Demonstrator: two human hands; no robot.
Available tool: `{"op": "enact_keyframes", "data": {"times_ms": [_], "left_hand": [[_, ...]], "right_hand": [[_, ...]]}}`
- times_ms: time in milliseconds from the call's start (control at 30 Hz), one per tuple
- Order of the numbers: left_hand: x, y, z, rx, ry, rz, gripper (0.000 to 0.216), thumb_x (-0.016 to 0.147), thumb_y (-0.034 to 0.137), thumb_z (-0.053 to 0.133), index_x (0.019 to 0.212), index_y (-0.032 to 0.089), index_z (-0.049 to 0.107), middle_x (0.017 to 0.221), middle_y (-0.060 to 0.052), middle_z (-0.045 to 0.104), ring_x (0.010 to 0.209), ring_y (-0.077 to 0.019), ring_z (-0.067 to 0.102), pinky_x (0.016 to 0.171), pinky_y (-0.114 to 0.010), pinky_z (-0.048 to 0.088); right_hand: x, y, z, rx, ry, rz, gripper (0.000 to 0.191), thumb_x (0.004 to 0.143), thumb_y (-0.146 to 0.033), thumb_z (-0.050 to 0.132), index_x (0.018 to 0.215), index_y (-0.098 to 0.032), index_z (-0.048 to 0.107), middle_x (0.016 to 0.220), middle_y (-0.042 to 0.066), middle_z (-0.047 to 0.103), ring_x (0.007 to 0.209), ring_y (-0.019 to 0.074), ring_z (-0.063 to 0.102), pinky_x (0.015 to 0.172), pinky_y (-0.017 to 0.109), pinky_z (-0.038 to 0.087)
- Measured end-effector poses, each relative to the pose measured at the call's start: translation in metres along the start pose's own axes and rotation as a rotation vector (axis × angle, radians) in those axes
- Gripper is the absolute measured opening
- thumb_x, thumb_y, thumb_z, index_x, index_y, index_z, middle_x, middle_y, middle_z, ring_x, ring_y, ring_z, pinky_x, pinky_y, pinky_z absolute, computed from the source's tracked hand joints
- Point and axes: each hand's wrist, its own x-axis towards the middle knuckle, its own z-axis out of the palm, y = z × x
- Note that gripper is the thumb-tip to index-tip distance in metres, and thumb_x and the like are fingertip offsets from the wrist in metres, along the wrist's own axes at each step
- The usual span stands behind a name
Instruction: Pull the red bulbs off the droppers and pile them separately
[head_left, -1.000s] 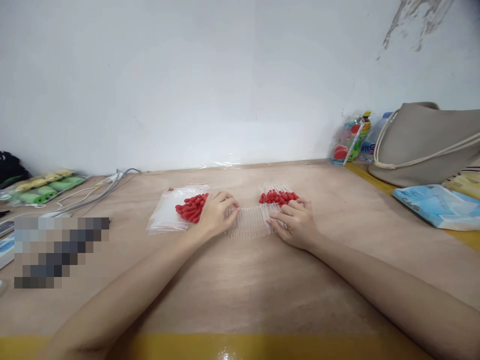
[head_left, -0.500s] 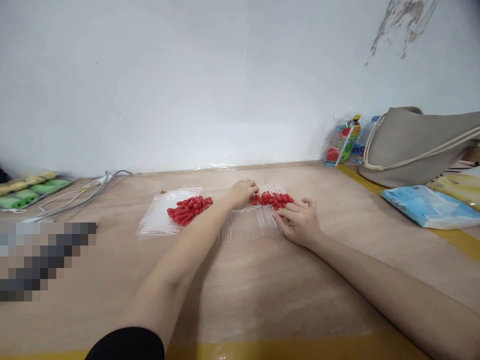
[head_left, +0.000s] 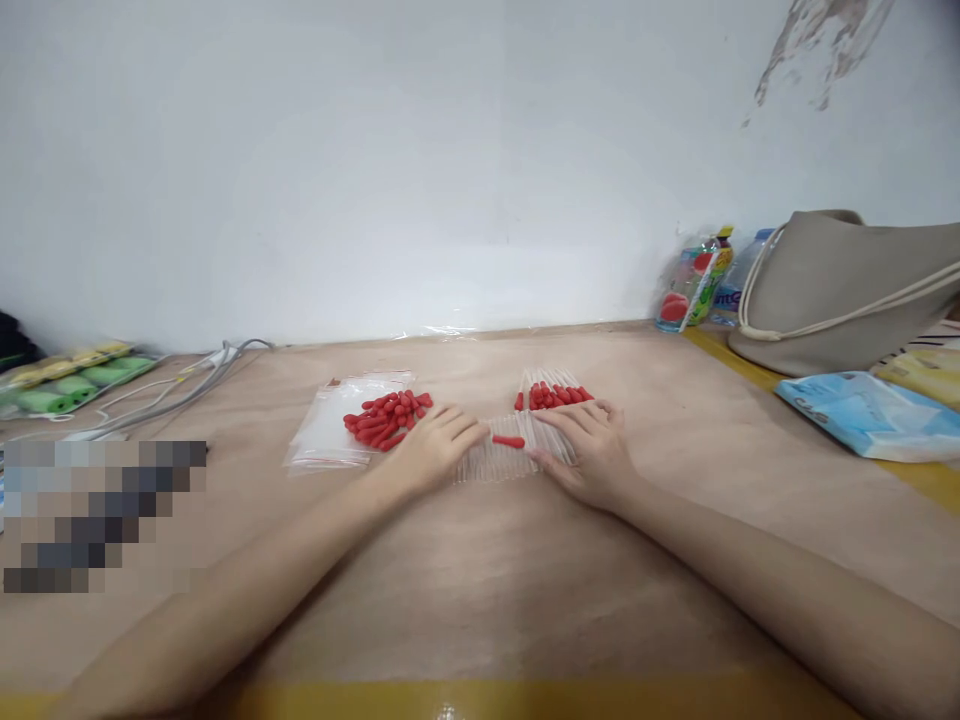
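Note:
A row of clear plastic tubes lies flat on the wooden table between my hands. My left hand rests at the row's left end, fingers curled against the tubes. My right hand lies at the right end with fingers stretched over them. One red rubber cap lies on top of the row between my fingertips. A loose heap of red caps sits on clear zip bags to the left. Behind the row are several tubes with red caps fitted.
Grey cables and a pack of green and yellow rolls lie at the far left. A beige bag, drink bottles and a blue tissue pack stand at the right. The white wall runs along the table's back edge.
My left hand reached back to the capped tubes, then came back to the row's left end. A single red cap now lies on the clear tubes between my hands.

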Motion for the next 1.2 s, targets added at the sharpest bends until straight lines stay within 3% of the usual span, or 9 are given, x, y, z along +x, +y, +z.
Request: {"op": "enact_keyframes", "data": {"times_ms": [133, 267, 367, 500, 800, 1200], "left_hand": [[-0.029, 0.036, -0.004, -0.112, 0.179, -0.085, 0.011, 0.085, 0.015, 0.047, 0.094, 0.015, 0.054, 0.077, -0.004, 0.06, 0.071, -0.0146, 0.049, 0.068, -0.029, 0.039], [-0.034, 0.045, 0.004, -0.226, 0.247, -0.137, 0.014, 0.083, 0.016, 0.052, 0.097, 0.016, 0.053, 0.078, -0.003, 0.06, 0.071, -0.0136, 0.049, 0.066, -0.028, 0.041], [-0.033, 0.044, 0.005, -0.225, 0.244, -0.09, 0.016, 0.082, 0.014, 0.053, 0.098, 0.016, 0.053, 0.076, -0.003, 0.059, 0.07, -0.0138, 0.049, 0.066, -0.028, 0.041], [-0.03, 0.046, -0.002, -0.15, 0.206, -0.057, 0.013, 0.084, 0.011, 0.047, 0.094, 0.014, 0.055, 0.074, -0.004, 0.059, 0.068, -0.0142, 0.047, 0.063, -0.028, 0.039], [-0.03, 0.051, -0.008, -0.12, 0.184, -0.029, 0.012, 0.086, 0.012, 0.044, 0.091, 0.015, 0.055, 0.07, -0.003, 0.058, 0.063, -0.0127, 0.044, 0.06, -0.026, 0.037], [-0.038, 0.054, -0.003, -0.21, 0.157, -0.051, 0.013, 0.084, 0.01, 0.045, 0.091, 0.016, 0.054, 0.07, -0.002, 0.056, 0.066, -0.0131, 0.043, 0.062, -0.026, 0.036]], "right_hand": [[-0.002, -0.02, 0.001, 0.06, -0.105, -0.155, 0.035, 0.077, -0.046, 0.055, 0.101, -0.022, 0.061, 0.094, 0.005, 0.065, 0.086, 0.0187, 0.053, 0.093, 0.042, 0.021], [-0.003, -0.032, 0.006, 0.094, -0.135, -0.21, 0.022, 0.082, -0.039, 0.053, 0.095, -0.024, 0.063, 0.078, 0.001, 0.066, 0.077, 0.0146, 0.054, 0.094, 0.043, 0.019], [-0.003, -0.034, 0.009, 0.091, -0.104, -0.225, 0.016, 0.084, -0.032, 0.052, 0.081, -0.023, 0.065, 0.06, -0.003, 0.062, 0.065, 0.0114, 0.05, 0.091, 0.04, 0.02], [-0.005, -0.032, 0.009, 0.101, -0.097, -0.283, 0.022, 0.084, -0.027, 0.05, 0.067, -0.02, 0.062, 0.052, -0.003, 0.056, 0.06, 0.0098, 0.045, 0.08, 0.034, 0.025], [-0.01, -0.026, 0.007, 0.114, -0.082, -0.405, 0.013, 0.084, -0.023, 0.051, 0.08, -0.019, 0.063, 0.06, -0.003, 0.061, 0.062, 0.0094, 0.047, 0.065, 0.028, 0.026], [-0.015, -0.021, -0.004, -0.039, 0.071, -0.565, 0.008, 0.082, -0.021, 0.057, 0.089, -0.02, 0.06, 0.067, -0.007, 0.065, 0.067, 0.0064, 0.053, 0.071, 0.031, 0.027]]}}
